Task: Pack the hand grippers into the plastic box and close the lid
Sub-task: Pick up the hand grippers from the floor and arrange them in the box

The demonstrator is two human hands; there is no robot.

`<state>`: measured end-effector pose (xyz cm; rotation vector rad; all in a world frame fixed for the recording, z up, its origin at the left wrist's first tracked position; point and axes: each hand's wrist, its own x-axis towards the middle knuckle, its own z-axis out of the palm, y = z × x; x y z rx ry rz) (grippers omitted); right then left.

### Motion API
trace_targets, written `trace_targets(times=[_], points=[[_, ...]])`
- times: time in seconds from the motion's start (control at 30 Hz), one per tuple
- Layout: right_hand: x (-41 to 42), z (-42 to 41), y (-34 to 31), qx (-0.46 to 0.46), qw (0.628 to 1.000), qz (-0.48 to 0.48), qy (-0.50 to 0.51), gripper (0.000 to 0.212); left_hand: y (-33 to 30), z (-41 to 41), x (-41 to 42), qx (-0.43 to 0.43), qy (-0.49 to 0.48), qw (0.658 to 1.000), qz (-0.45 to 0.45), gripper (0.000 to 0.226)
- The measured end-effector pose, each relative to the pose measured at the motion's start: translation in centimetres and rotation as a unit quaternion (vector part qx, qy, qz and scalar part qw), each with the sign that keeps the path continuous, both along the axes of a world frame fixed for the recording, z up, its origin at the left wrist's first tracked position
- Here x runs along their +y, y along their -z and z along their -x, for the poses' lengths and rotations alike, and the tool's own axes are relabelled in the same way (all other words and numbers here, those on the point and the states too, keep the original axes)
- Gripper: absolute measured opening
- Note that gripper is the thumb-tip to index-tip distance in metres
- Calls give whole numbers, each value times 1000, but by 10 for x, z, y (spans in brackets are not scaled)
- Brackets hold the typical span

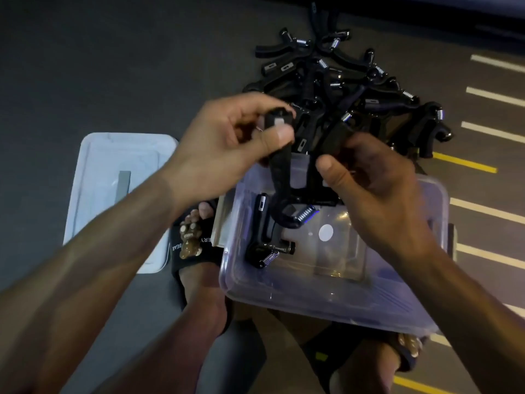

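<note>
One hand gripper [267, 237] already lies in the plastic box [326, 302]. Above it, left hand [224, 143] and right hand [377, 183] each pinch a handle of another gripper [287, 191]; squeeze it narrow, then lower it alongside. Beyond waits the pile [355, 89]; the lid [113, 180] lies left on the floor.

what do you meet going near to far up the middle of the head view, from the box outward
plastic box → hand gripper lying in the box → hand gripper held by the left hand and right hand → pile of hand grippers on the floor
</note>
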<state>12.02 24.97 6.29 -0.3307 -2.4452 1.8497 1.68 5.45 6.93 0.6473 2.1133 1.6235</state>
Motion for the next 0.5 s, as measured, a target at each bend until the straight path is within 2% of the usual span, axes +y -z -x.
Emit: trace_targets(times=[0.13, 0.23, 0.33, 0.43, 0.5], points=[[3, -6, 11, -38, 998, 48, 2, 23, 10, -13, 6, -64, -31, 997, 3, 25], [8, -14, 31, -118, 988, 97, 9, 26, 28, -6, 0, 10, -69, 996, 59, 27], [5, -30, 66, -217, 972, 90, 7, 8, 54, 0, -7, 81, -79, 983, 142, 29], [-1, -40, 100, -272, 958, 88, 28, 12, 77, -9, -8, 46, -33, 984, 170, 33], [-5, -37, 114, -304, 942, 125, 63, 14, 87, -15, -8, 15, -45, 987, 151, 33]])
